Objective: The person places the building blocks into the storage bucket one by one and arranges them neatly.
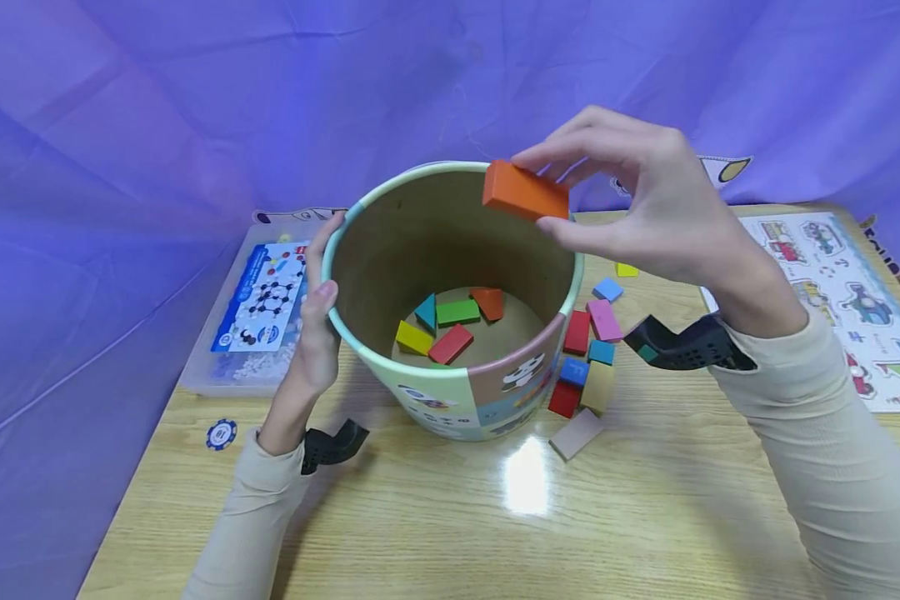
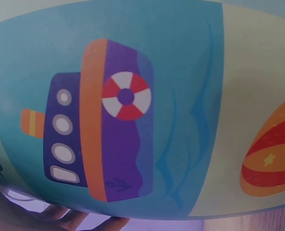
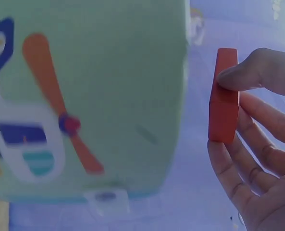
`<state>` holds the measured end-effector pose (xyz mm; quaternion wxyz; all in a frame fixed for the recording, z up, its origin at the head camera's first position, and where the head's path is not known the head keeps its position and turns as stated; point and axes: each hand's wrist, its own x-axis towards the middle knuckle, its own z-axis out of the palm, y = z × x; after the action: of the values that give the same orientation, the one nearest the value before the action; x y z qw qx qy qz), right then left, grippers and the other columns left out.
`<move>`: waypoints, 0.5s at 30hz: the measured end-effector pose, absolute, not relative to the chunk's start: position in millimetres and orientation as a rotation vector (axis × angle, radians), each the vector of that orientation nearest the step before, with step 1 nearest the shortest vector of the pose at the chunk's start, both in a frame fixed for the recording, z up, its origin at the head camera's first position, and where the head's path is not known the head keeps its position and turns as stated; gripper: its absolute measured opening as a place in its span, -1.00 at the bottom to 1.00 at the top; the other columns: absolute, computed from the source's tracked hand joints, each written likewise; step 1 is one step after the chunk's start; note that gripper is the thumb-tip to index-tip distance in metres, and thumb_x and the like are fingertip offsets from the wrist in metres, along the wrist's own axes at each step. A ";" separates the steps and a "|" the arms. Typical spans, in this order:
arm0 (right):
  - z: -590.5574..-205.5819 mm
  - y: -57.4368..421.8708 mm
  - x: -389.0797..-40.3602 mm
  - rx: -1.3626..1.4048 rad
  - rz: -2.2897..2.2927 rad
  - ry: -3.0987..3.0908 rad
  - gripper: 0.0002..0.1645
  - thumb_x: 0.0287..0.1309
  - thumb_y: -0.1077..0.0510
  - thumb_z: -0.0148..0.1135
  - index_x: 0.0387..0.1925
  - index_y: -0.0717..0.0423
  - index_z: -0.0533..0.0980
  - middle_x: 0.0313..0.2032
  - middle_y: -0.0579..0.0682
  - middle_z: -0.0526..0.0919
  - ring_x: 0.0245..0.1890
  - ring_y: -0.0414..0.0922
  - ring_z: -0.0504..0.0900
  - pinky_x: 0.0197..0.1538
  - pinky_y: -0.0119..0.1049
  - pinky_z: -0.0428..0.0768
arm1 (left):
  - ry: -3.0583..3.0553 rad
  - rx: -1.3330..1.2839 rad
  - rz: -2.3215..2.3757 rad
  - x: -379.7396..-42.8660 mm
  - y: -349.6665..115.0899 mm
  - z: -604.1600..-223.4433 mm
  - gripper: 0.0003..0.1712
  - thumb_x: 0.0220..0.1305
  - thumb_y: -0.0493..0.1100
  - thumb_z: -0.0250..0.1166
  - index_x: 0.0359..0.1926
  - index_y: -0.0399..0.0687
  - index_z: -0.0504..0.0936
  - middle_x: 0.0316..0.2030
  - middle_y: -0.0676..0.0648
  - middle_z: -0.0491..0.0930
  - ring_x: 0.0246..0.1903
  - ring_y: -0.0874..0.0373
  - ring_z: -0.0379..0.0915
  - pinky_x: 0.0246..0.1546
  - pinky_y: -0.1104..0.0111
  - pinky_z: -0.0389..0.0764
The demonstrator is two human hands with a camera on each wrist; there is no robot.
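A large round bucket point(image 1: 412, 377) with printed cartoon pictures stands on the table, its mouth facing up. At its left rim is my left hand point(image 1: 318, 329), thumb and fingers hooked at the edge; in the left wrist view its fingers point(image 2: 70, 219) reach past the rim beside a printed boat. My right hand point(image 1: 645, 192) pinches an orange rectangular block point(image 1: 525, 192) between thumb and fingers, over the right side of the bucket's mouth. Inside, on the bottom, lie a green block point(image 1: 457, 312), a red block point(image 1: 451, 344), a yellow block point(image 1: 415, 337) and others.
Several loose blocks lie right of the bucket, among them a pink block point(image 1: 605, 321) and a tan block point(image 1: 597, 387). A clear plastic box point(image 1: 202, 367) sits at left, near a poker chip point(image 1: 221, 434). A picture board point(image 1: 862, 292) lies at right.
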<state>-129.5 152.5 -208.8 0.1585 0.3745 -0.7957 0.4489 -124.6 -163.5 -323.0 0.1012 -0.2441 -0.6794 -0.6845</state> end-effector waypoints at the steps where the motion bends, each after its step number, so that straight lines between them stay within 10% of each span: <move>1: -209.2 150.1 -129.8 1.079 1.273 -2.283 -0.44 -0.14 0.46 0.43 0.01 0.13 0.64 -0.14 -0.05 0.64 -0.16 -0.22 0.58 -0.03 -0.46 0.53 | -2.007 -0.725 -2.024 -124.8 -163.2 -323.2 -0.12 0.27 0.30 -0.10 0.50 0.04 -0.02 0.41 -0.10 0.08 0.35 -0.11 0.06 0.30 -0.06 0.20; 15: -214.7 152.5 -134.4 1.149 1.261 -2.285 -0.51 -0.11 0.47 0.42 -0.04 0.20 0.64 -0.12 -0.03 0.66 -0.17 -0.20 0.61 -0.08 -0.45 0.56 | -1.999 -0.749 -2.022 -123.2 -162.6 -321.2 -0.14 0.29 0.28 -0.12 0.50 0.02 -0.02 0.42 -0.11 0.07 0.36 -0.14 0.04 0.31 -0.09 0.20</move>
<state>-134.4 152.5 -214.7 0.1446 0.3988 -0.7928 0.4376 -123.2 -162.6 -321.2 0.1004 -0.2535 -0.6764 -0.6842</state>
